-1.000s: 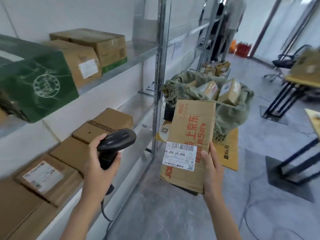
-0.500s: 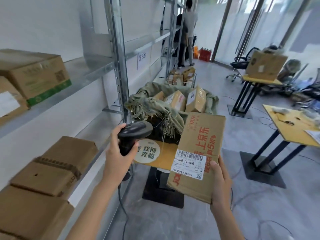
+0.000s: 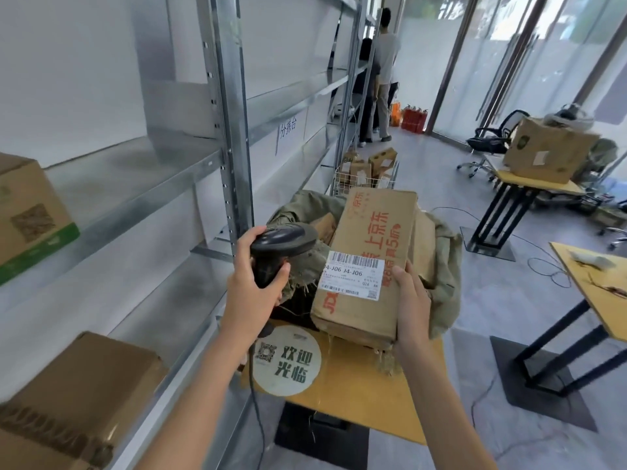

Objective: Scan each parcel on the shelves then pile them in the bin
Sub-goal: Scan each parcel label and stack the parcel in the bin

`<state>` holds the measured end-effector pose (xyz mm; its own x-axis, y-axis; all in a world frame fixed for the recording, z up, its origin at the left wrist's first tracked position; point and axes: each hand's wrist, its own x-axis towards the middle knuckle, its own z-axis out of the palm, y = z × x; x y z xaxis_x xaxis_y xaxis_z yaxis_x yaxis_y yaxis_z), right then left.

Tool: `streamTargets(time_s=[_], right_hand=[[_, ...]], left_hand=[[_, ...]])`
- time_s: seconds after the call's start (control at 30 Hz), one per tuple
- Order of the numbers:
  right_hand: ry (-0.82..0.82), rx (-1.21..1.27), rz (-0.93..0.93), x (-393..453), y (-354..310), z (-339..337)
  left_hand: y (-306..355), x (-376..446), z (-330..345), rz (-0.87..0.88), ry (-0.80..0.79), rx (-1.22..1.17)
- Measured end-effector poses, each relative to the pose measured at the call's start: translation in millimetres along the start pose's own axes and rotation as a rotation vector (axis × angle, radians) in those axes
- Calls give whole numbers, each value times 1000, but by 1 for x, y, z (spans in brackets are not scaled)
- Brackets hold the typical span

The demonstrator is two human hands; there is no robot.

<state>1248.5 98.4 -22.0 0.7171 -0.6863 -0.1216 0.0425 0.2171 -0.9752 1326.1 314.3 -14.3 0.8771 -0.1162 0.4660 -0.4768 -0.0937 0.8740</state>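
Both hands were occupied: the left hand (image 3: pixel 252 293) gripped a black scanner (image 3: pixel 283 239), the right hand (image 3: pixel 412 305) held a labelled cardboard parcel (image 3: pixel 368 262) by its lower right corner, over the sack-lined bin (image 3: pixel 444 276) on a yellow table (image 3: pixel 359 395). Metal shelves (image 3: pixel 142 184) ran along the left; grey floor (image 3: pixel 492 300) lay beyond.

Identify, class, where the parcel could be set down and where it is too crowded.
Free: the middle shelf between the green-striped box and the steel upright; the yellow table beside the round sign. Crowded: the sack-lined bin, already holding parcels, where the right hand holds the labelled parcel; the left hand holds the scanner.
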Motion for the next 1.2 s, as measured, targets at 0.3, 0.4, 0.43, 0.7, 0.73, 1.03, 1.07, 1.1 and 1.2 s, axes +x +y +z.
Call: streamTargets(time_s=[0.3,0.4,0.43,0.7,0.73,1.03,1.07,1.1,1.2], right_hand=[[110,-102,-237,129,-48,67],[61,-141,-171,183,-48,101],[39,-182,-144,195,-42,110],[-139,-878,-176,247,16,147],[-159,-963,-236,253,15,150],[-408,-1034,-70,264,24,182],[-433,-1049,-74,265,24,188],[-451,-1062,-68,264,25,193],[-472,-1060,-34,264,35,202]], left_hand=[[-31,70,27,5,3,37],[-41,83,26,3,47,56],[-43,85,24,-8,61,50],[-61,92,14,-85,123,97],[-62,93,15,-90,128,106],[-72,90,31,-128,98,154],[-72,90,31,-128,99,147],[-72,90,31,-129,102,139],[-74,91,32,-144,113,151]])
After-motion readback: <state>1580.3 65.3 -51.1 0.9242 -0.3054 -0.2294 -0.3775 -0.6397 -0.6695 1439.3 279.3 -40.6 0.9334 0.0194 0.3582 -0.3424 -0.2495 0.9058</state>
